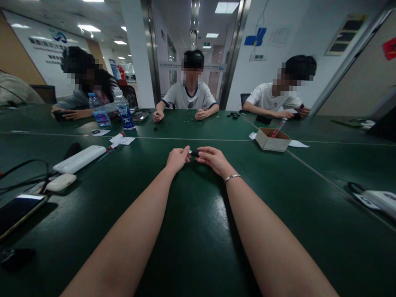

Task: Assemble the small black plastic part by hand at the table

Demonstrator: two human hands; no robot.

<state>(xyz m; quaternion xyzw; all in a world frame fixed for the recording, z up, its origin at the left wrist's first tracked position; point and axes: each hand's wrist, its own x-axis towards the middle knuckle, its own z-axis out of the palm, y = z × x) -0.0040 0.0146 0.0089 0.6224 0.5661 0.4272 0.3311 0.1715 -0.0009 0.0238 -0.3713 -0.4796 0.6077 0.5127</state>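
Both arms reach forward over the dark green table (194, 236). Between my hands is a small black cylinder with a silver band (193, 153), held roughly level just above the tabletop; its exact kind is too small to make out. My left hand (178, 160) pinches the silver end between thumb and fingers. On the black end, the fingers of my right hand (214, 159) are closed, hiding part of it. A silver bracelet (232, 177) circles my right wrist.
At left lie a phone (13, 215), a white case (61, 183), a white power bank (80, 159) and cables. Two water bottles (124, 110) stand farther back. A small box (273, 141) is ahead right, a white device (387, 201) far right. Several people (190, 95) sit opposite.
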